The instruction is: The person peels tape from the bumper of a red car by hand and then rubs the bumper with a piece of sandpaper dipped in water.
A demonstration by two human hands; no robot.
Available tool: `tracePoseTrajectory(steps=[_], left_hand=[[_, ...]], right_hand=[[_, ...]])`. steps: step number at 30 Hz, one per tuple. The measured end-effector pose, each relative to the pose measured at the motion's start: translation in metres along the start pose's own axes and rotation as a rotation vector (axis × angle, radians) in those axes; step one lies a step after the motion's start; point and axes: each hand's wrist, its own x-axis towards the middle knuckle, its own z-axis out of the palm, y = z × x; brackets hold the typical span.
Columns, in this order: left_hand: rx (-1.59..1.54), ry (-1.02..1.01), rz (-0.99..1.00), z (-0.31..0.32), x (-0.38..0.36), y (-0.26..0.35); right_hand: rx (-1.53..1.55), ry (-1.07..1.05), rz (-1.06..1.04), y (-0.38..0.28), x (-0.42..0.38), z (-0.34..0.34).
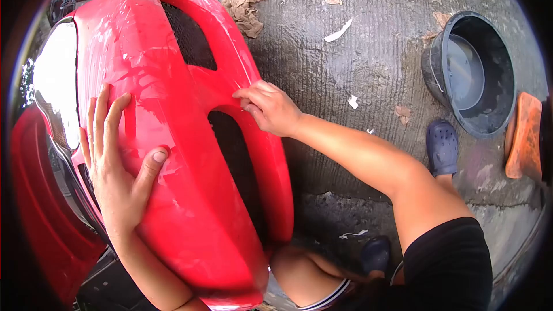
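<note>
A glossy red car bumper (155, 80) with dark mesh openings fills the left half of the head view. Flat on its upper surface lies my left hand (112, 167), fingers spread and holding nothing. On the bumper's right side, between the two openings, my right hand (269, 106) is closed, its fingertips pinched at the red surface. Whatever is between those fingertips is too small to make out. The upper mesh opening (189, 34) is beyond my right hand, and the lower opening (233, 150) is nearer to me.
A dark bucket (432, 69) stands on the wet concrete at the right, beside an orange object (525, 135). Brown crumpled paper (245, 8) and white scraps (339, 30) lie on the ground. Blue clogs (442, 147) are on my feet. A headlight (57, 80) shines at the far left.
</note>
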Motion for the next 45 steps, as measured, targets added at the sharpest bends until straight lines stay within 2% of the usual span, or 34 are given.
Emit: tracePoseTrajectory(steps=[1,4,7,10,13,16,19,22,25,42,45], left_hand=[[0.006,0.01,-0.004,-0.001,0.0,-0.001],[0.013,0.003,-0.003,0.001,0.001,0.003],[0.03,-0.01,0.002,-0.001,0.0,0.001],[0.022,0.006,-0.004,0.0,0.0,0.002],[0.025,0.0,-0.007,0.001,0.0,0.0],[0.019,0.003,-0.01,-0.001,0.0,0.001],[0.013,0.0,-0.012,0.001,0.0,0.002],[0.02,0.002,-0.01,-0.001,0.0,0.0],[0.016,0.002,-0.01,0.001,0.0,0.003],[0.033,0.006,-0.001,0.0,0.0,0.0],[0.031,0.001,0.0,0.001,-0.001,-0.001]], right_hand=[[-0.035,-0.01,-0.043,0.0,0.005,-0.004],[0.071,0.023,0.015,-0.001,0.012,-0.002],[0.008,0.039,0.0,-0.001,0.005,0.002],[-0.011,-0.041,-0.016,0.0,0.007,-0.006],[0.064,0.035,0.038,-0.002,0.011,0.002],[-0.026,-0.096,-0.025,0.002,0.003,-0.01],[0.074,-0.051,0.047,0.006,0.009,-0.004],[-0.029,-0.105,0.041,0.0,0.0,-0.006],[0.051,-0.029,0.041,0.003,0.006,-0.003],[0.028,0.01,0.019,-0.003,-0.001,0.002],[0.041,-0.003,0.069,-0.003,-0.002,0.0]])
